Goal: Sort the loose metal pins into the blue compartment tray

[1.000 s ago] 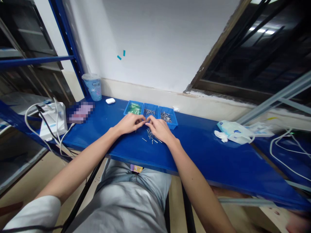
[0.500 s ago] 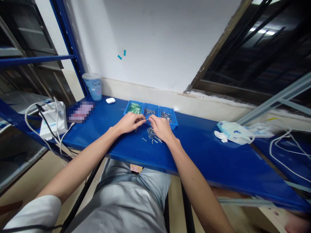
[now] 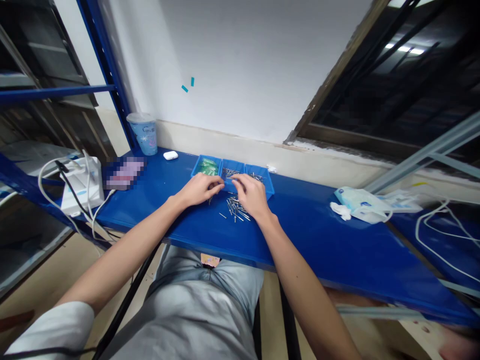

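My left hand (image 3: 204, 189) is closed over the blue table, thumb and forefinger brought together. What it pinches is too small to make out; thin metal bits show just beneath it. My right hand (image 3: 252, 194) hovers by the middle blue bin (image 3: 234, 164), its thumb and forefinger apart. A thin sliver shows near the forefinger's tip, and I cannot tell if it is touched. Below the right hand lies a loose pile of slim metal pins (image 3: 237, 209), partly covered by it. The left bin holds green packets (image 3: 207, 167); the right bin (image 3: 267, 176) holds more metal pins.
A lidded paper cup (image 3: 144, 135), a white earbud case (image 3: 170, 155) and a blurred-out phone (image 3: 125, 172) are at the left, near a white power strip (image 3: 82, 185) with cables. To the right lies a tissue pack (image 3: 362, 204). A wall stands behind the table (image 3: 307, 225).
My right thumb and forefinger have parted, and that hand has drawn slightly away from my left. The thin piece between both hands no longer shows there. My left hand has stayed in place.
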A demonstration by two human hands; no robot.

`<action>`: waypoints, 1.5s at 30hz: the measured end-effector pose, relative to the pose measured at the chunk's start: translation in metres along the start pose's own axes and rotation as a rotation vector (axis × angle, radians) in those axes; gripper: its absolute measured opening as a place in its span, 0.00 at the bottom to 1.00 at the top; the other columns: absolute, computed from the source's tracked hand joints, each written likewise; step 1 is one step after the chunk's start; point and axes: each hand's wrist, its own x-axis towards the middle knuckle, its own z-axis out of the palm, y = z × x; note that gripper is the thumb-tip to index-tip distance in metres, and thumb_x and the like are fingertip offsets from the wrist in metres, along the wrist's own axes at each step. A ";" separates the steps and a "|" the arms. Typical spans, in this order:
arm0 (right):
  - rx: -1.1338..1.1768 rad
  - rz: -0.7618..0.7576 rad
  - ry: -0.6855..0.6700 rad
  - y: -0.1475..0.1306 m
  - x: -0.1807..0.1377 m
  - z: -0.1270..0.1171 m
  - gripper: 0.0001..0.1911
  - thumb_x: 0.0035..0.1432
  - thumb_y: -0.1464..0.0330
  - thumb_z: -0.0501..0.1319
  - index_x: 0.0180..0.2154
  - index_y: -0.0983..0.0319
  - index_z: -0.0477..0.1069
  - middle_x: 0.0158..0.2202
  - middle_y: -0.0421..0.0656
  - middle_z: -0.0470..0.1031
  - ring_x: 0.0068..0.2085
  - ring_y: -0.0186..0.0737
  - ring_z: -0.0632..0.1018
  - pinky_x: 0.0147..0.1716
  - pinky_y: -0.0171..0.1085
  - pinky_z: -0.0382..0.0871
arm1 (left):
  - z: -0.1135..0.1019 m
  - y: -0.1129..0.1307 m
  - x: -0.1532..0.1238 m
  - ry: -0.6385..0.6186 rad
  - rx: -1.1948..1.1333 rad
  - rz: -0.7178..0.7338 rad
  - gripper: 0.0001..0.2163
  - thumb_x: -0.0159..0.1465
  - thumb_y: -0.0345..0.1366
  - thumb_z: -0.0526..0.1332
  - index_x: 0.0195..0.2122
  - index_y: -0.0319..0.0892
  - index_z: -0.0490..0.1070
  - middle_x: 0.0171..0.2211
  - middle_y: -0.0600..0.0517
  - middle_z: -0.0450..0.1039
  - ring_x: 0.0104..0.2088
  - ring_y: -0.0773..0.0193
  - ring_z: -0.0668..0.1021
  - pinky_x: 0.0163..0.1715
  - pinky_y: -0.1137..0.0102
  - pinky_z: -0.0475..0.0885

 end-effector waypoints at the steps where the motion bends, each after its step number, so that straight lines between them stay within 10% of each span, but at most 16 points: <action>1: 0.014 -0.006 0.079 -0.001 0.000 -0.001 0.15 0.75 0.64 0.55 0.50 0.59 0.80 0.48 0.47 0.85 0.46 0.45 0.84 0.47 0.41 0.75 | 0.000 0.000 0.000 -0.001 0.009 -0.004 0.13 0.75 0.41 0.58 0.45 0.41 0.80 0.28 0.53 0.80 0.29 0.65 0.78 0.34 0.71 0.66; 8: -0.077 0.119 0.530 -0.003 -0.002 -0.007 0.22 0.77 0.58 0.51 0.50 0.61 0.81 0.42 0.50 0.85 0.40 0.44 0.83 0.43 0.42 0.75 | 0.000 -0.001 0.000 -0.047 0.278 -0.107 0.14 0.73 0.40 0.58 0.47 0.42 0.83 0.29 0.49 0.80 0.29 0.61 0.78 0.33 0.67 0.66; 14: -0.240 0.425 0.097 -0.001 0.005 -0.010 0.20 0.74 0.59 0.57 0.59 0.58 0.78 0.31 0.44 0.81 0.33 0.44 0.80 0.37 0.41 0.66 | 0.001 -0.006 0.000 -0.075 0.468 -0.176 0.14 0.70 0.42 0.61 0.43 0.43 0.85 0.32 0.43 0.81 0.34 0.54 0.81 0.35 0.65 0.69; 24: -0.062 0.115 -0.592 -0.022 0.004 -0.009 0.21 0.60 0.53 0.72 0.22 0.58 0.77 0.18 0.36 0.70 0.24 0.35 0.70 0.32 0.36 0.57 | 0.007 -0.020 -0.003 -0.086 0.408 -0.121 0.10 0.69 0.40 0.61 0.39 0.45 0.83 0.30 0.46 0.80 0.29 0.58 0.78 0.31 0.68 0.66; 32: -0.015 0.168 -0.809 -0.018 0.007 -0.016 0.12 0.59 0.58 0.73 0.29 0.57 0.82 0.17 0.34 0.74 0.23 0.34 0.74 0.31 0.35 0.59 | 0.015 -0.011 -0.001 -0.189 0.303 -0.131 0.11 0.72 0.39 0.59 0.46 0.44 0.81 0.33 0.46 0.81 0.32 0.56 0.79 0.34 0.67 0.67; 45: 0.019 0.160 -0.760 -0.014 0.005 -0.011 0.04 0.58 0.70 0.68 0.32 0.59 0.84 0.19 0.34 0.74 0.24 0.33 0.74 0.29 0.33 0.58 | 0.020 -0.007 0.002 -0.154 0.094 0.030 0.10 0.71 0.32 0.56 0.41 0.40 0.79 0.36 0.46 0.82 0.36 0.60 0.80 0.38 0.69 0.69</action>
